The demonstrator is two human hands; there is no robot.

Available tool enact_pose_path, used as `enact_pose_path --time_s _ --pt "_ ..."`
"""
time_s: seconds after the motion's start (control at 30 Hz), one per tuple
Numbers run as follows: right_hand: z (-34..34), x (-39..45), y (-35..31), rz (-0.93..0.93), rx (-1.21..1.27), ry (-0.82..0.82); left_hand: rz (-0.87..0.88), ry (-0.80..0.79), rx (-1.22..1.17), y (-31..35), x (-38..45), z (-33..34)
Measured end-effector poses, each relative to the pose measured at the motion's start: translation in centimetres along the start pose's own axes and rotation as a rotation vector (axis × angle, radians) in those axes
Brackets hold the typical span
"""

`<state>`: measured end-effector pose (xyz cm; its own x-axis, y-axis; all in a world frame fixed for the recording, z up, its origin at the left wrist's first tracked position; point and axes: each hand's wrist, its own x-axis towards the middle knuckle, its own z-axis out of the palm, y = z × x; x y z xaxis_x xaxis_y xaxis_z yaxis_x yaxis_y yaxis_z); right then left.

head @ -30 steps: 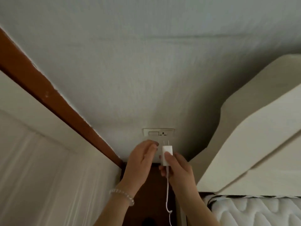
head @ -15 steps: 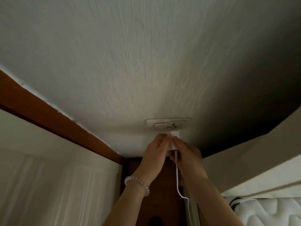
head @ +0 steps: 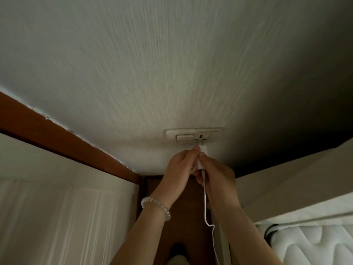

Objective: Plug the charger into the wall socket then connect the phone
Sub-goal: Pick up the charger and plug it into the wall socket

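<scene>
nearest the camera, two bare forearms reach up and away from the bottom edge, the left one wearing a clear beaded bracelet point(head: 156, 207) at the wrist. a thin white cable point(head: 206, 211) hangs between the arms, curling once low down and running off the bottom of the frame. to the right, a white quilted mattress point(head: 313, 245) fills the lower corner, with a pale cream slanted panel point(head: 286, 184) rising above it. to the left stands a white panelled door point(head: 63, 207), and a reddish-brown wooden frame point(head: 63, 134) runs diagonally above it. between the arms a strip of dark brown wood point(head: 183, 217) shows, with a pale blurred shape at its foot that cannot be identified. further out, the left hand point(head: 181, 169) and the right hand point(head: 217, 175) meet around a small white block-shaped charger point(head: 199, 160); the fingers of both hands are closed on its body, the left fingertips point(head: 195, 150) pinching near its top end, and the cable leaves from its lower end. the charger's top end sits right at the lower edge of the cream rectangular wall socket plate point(head: 193, 133), just below the outlet holes on the plate's right half; whether the prongs are seated cannot be told. beyond that, a pale textured wall point(head: 152, 64) with fine vertical streaks spreads out, falling into deep shadow on the right.
</scene>
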<state>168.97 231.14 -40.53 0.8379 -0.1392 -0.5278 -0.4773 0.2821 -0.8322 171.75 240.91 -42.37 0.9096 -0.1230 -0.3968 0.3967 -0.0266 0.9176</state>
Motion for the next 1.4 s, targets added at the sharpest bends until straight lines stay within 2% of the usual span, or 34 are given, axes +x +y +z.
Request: enact_pose_path --time_s 0.37,0.63,0.83,1.03,1.2,1.4 --pt "-0.4 0.3 0.3 -0.029 0.045 0.055 -0.021 0.028 0.072 0.2 0.4 0.4" --pt "-0.4 1.0 -0.3 -0.031 -0.010 -0.058 -0.009 0.028 0.066 0.3 0.5 -0.3" --pt "0.7 0.9 -0.1 0.012 0.013 0.000 -0.042 0.008 0.020 0.7 0.5 -0.7" --pt "-0.4 1.2 -1.6 0.033 -0.021 -0.048 -0.063 -0.022 -0.021 0.9 0.6 0.0" --pt "1.0 0.6 -1.0 0.061 0.048 0.058 -0.079 -0.013 -0.070 0.5 1.0 -0.7" --pt "0.6 0.8 -1.1 0.034 0.044 0.008 -0.118 -0.061 -0.171 0.2 1.3 -0.6"
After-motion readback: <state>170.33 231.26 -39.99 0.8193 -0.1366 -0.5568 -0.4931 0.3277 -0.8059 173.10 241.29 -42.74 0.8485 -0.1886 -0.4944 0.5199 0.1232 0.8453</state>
